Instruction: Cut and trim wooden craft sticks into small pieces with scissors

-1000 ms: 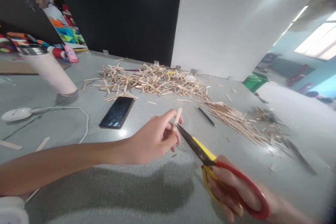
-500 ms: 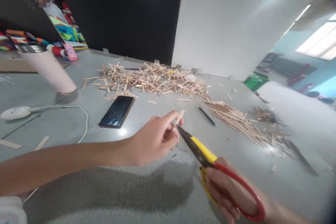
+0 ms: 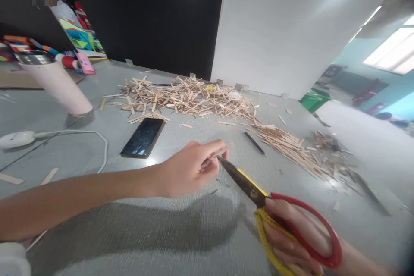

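Pinched between the fingers of my left hand (image 3: 190, 170) is a small wooden craft stick (image 3: 223, 150), turned nearly flat and partly hidden by the fingers. My right hand (image 3: 291, 235) is wrapped round the red and yellow handles of a pair of scissors (image 3: 249, 187). The dark blade tips reach the stick at my left fingertips; whether they grip it is too small to tell. A yellow strip shows along the upper blade. Both hands are above the grey table (image 3: 181, 233).
A heap of craft sticks (image 3: 194, 99) lies at the back, with a bundle of sticks (image 3: 291, 148) to the right. Around my hands are a phone (image 3: 143, 138), a black pen (image 3: 255, 143), a pink tumbler (image 3: 58, 86) and a white cable (image 3: 105, 138). Panels stand behind.
The craft stick has tilted from steep to nearly flat in my left fingers. My right hand has shifted right and slightly down, and the scissor handles look wider apart.
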The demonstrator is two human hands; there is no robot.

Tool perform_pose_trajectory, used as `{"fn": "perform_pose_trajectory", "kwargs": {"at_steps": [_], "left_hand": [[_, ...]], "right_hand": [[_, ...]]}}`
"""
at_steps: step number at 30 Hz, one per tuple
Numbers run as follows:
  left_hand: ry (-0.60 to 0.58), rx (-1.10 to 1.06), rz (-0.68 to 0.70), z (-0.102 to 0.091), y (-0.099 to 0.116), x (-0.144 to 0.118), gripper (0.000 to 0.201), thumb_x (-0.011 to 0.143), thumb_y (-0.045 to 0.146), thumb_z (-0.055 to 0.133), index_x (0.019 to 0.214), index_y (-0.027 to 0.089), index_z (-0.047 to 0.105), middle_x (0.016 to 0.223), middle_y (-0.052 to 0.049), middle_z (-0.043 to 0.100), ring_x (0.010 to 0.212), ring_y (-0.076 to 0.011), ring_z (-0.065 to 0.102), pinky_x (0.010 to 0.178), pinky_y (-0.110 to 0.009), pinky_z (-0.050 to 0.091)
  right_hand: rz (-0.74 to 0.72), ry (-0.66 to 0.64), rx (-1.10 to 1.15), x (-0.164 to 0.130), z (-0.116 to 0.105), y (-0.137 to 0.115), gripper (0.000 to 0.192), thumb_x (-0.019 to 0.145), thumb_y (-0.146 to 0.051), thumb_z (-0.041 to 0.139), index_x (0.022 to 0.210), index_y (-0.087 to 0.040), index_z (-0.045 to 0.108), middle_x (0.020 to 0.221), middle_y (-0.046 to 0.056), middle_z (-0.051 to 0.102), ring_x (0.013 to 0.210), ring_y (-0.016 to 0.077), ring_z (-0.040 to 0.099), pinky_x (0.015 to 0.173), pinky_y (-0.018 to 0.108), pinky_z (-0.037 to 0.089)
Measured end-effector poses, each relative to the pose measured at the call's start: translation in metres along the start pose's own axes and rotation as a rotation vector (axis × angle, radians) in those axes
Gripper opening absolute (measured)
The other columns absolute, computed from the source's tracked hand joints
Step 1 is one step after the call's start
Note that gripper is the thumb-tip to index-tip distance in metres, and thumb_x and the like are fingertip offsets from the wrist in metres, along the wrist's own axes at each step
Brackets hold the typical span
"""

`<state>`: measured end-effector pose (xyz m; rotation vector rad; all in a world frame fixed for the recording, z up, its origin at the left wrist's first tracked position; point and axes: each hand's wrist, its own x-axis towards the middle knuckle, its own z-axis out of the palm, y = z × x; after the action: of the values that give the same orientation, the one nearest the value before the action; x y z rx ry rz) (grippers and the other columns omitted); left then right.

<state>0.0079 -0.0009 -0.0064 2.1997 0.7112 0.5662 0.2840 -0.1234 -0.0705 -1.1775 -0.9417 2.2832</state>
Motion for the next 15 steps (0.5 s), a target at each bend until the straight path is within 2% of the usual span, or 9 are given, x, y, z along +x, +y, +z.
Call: {"fn": "perform_pose_trajectory", "kwargs": {"at_steps": [3,5,8,10,13,15], "left_hand": [[-0.053,-0.101,-0.05,-0.002,-0.003,0.004,0.01,0.101,0.017,0.054,0.109,0.022,0.055,0.08,0.001,0.074,0.066,-0.0148,0.071,0.055,-0.021,0.048],[-0.08,-0.202,-0.1,-0.003,-0.006,0.008,0.008,0.102,0.018,0.054,0.11,0.022,0.054,0.082,-0.001,0.075,0.067,-0.016,0.073,0.055,-0.022,0.052],[-0.087,-0.373,-0.157,-0.003,-0.011,0.011,0.009,0.108,0.026,0.052,0.116,0.023,0.05,0.089,-0.004,0.076,0.071,-0.019,0.075,0.053,-0.024,0.058],[-0.083,-0.468,-0.172,-0.002,-0.011,0.011,0.015,0.111,0.033,0.051,0.123,0.023,0.047,0.093,-0.006,0.076,0.073,-0.0205,0.077,0.052,-0.024,0.059],[-0.06,-0.531,-0.19,-0.001,-0.007,0.008,0.022,0.113,0.037,0.05,0.13,0.025,0.045,0.096,-0.005,0.076,0.069,-0.0198,0.078,0.049,-0.023,0.057],[-0.044,-0.541,-0.186,0.0,-0.004,0.005,0.022,0.113,0.037,0.05,0.132,0.026,0.045,0.098,-0.005,0.076,0.068,-0.019,0.078,0.048,-0.022,0.056]], "right_hand": [[0.013,-0.075,0.104,0.003,-0.012,0.007,0.075,0.096,-0.081,0.042,0.054,-0.022,0.055,0.03,-0.007,0.039,0.017,0.0086,0.03,0.022,0.018,0.034],[-0.011,-0.09,0.094,0.001,-0.012,0.006,0.074,0.093,-0.084,0.047,0.055,-0.021,0.056,0.029,-0.005,0.042,0.017,0.0094,0.033,0.023,0.018,0.036],[-0.127,0.052,-0.035,-0.008,-0.001,-0.007,0.072,0.091,-0.086,0.053,0.057,-0.022,0.055,0.03,-0.006,0.041,0.02,0.0088,0.032,0.029,0.02,0.044],[-0.247,0.133,-0.157,-0.013,0.008,-0.019,0.069,0.097,-0.081,0.051,0.059,-0.023,0.055,0.036,-0.007,0.041,0.027,0.009,0.033,0.04,0.023,0.054],[-0.346,0.134,-0.27,-0.016,0.016,-0.029,0.064,0.103,-0.074,0.048,0.067,-0.022,0.059,0.047,-0.005,0.047,0.041,0.0125,0.045,0.061,0.03,0.063],[-0.336,0.128,-0.279,-0.015,0.016,-0.027,0.065,0.104,-0.076,0.044,0.071,-0.022,0.06,0.047,-0.005,0.049,0.041,0.0133,0.047,0.059,0.03,0.061]]}}
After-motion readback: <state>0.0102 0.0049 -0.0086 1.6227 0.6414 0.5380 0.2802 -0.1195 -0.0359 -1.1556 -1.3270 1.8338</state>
